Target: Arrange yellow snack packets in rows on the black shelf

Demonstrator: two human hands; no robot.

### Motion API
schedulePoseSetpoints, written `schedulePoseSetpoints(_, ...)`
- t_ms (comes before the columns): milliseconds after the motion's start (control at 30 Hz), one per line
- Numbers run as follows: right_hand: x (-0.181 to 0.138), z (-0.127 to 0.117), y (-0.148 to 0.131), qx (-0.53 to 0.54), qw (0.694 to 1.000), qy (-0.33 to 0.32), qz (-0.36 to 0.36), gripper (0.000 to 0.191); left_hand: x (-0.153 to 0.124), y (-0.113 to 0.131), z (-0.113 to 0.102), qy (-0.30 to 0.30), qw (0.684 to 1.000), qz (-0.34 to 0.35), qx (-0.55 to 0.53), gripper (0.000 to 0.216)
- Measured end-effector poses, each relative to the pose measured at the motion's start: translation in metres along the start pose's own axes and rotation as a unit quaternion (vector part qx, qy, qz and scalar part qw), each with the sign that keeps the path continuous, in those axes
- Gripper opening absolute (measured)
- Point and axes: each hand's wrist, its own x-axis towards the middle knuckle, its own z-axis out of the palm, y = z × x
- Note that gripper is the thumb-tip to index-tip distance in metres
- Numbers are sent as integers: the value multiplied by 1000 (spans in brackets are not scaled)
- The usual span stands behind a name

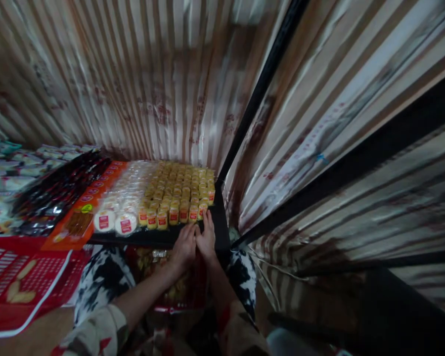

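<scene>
Small yellow packaged snacks (173,211) with red labels stand in rows on a black tabletop (220,227). My right hand (206,239) is at the front right corner of these rows. Its fingers stretch forward, with the tips against the corner snack pack (202,211). Close beside it, my left hand (185,245) has its fingers bent together at the front edge of the rows, and the two hands meet at the thumbs. Whatever lies under the left fingers is hidden.
Round white packs (126,224), an orange packet (72,227) and dark shiny packets (55,202) lie to the left. A red basket (52,291) with a white rim is at lower left. Black poles (254,106) and striped sheeting (163,84) close in the back and right.
</scene>
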Motion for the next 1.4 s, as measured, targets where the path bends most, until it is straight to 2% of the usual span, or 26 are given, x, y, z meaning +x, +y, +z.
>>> schedulePoseSetpoints(233, 1, -1, 8, 88, 995, 32, 28, 48, 11, 8, 5, -41, 997, -39, -59, 46)
schedulePoseSetpoints(567, 0, 2, 13, 193, 980, 35, 46, 48, 23, 8, 19, -14, 989, -99, -111, 48)
schedulePoseSetpoints(800, 14, -5, 13, 276, 951, 37, 132, 54, 24, 8, 13, -5, 987, -104, -122, 50)
schedulePoseSetpoints(933, 32, -9, 13, 230, 969, 43, 81, 50, 23, 7, 11, -8, 987, -106, -123, 50)
schedulePoseSetpoints(1033, 41, -2, 15, 195, 979, 35, 53, 45, 23, 9, 9, -17, 986, -93, -134, 49)
schedulePoseSetpoints(1233, 48, 9, 19, 173, 982, 60, 42, 40, 27, 13, 12, -35, 978, -77, -189, 44)
schedulePoseSetpoints(1400, 51, 4, 18, 158, 983, 68, 62, 42, 30, 16, 24, -36, 963, -134, -232, 47)
